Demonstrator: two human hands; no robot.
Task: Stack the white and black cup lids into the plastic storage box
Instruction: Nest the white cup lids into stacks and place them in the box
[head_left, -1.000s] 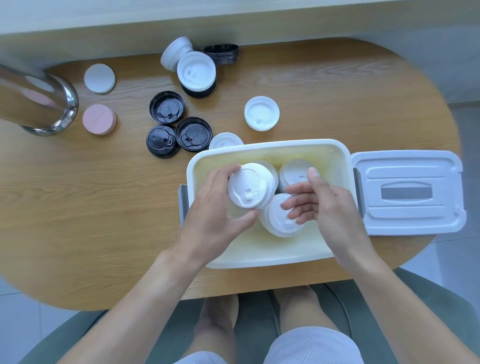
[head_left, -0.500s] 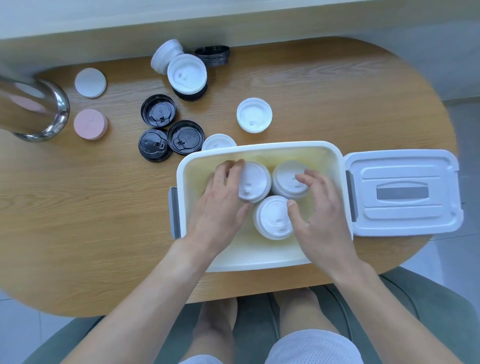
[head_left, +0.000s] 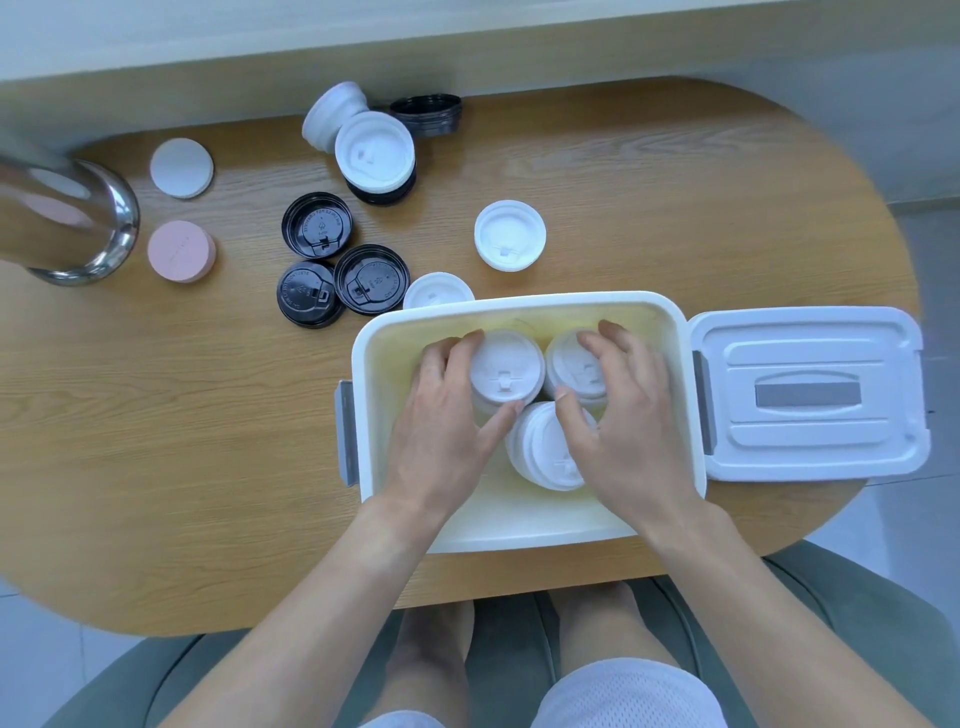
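**Both hands on lid stacks inside the box**

The left hand (head_left: 441, 415) grips a white lid stack (head_left: 504, 371) in the glossy storage box (head_left: 519, 530); the right hand's (head_left: 623, 415) fingers curl round a second stack (head_left: 574, 364). Ribbed black lids (head_left: 317, 226) lie loose on the wood-grain table (head_left: 156, 415), beside a round pink coaster (head_left: 182, 251).

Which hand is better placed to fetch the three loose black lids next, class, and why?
Probably the left hand: the three black lids lie on the table beyond the storage box's left corner, on its side. The right hand would have to cross over.
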